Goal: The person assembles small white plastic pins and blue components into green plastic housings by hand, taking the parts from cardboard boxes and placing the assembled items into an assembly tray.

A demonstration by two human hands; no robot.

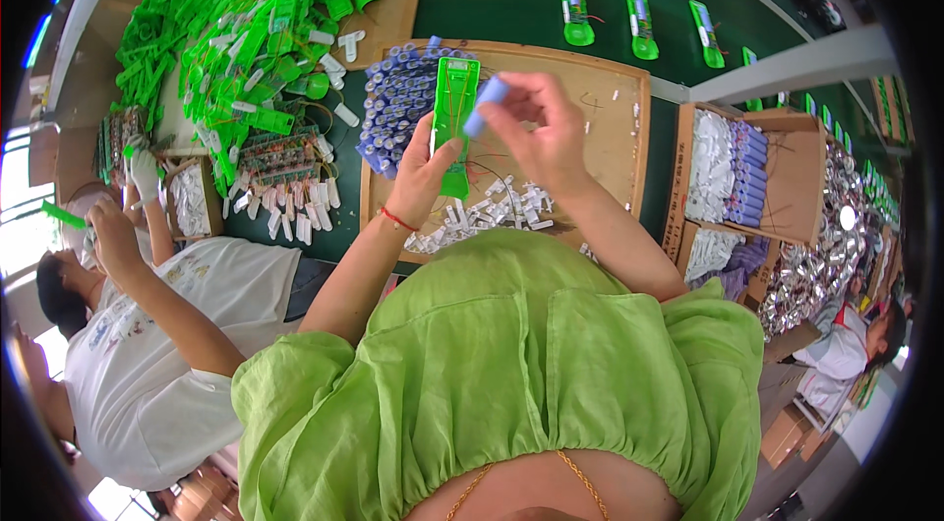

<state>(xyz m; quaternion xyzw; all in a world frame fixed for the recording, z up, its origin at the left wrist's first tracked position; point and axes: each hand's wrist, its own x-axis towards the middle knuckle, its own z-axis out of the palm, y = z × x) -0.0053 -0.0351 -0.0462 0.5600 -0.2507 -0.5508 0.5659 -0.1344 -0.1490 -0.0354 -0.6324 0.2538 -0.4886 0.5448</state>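
Note:
My left hand (425,167) is closed round the lower part of a long green plastic housing (456,98), which stands nearly upright in view with thin wires inside it. Just right of the housing, my right hand (541,128) pinches a blue cylindrical battery (486,106) between thumb and fingers. The battery is tilted, its lower end close to the housing's edge; whether they touch I cannot tell. Behind the left hand lies a pile of blue batteries (391,98) in a shallow wooden tray (600,69). Small white plastic pieces (492,216) are heaped in the tray's near part.
A large heap of green housings (265,20) covers the far left. Several housings with batteries, such as one (575,10), lie on the green belt. At right, cardboard boxes (782,167) hold batteries and silvery packs. A co-worker (167,354) at left holds a green piece.

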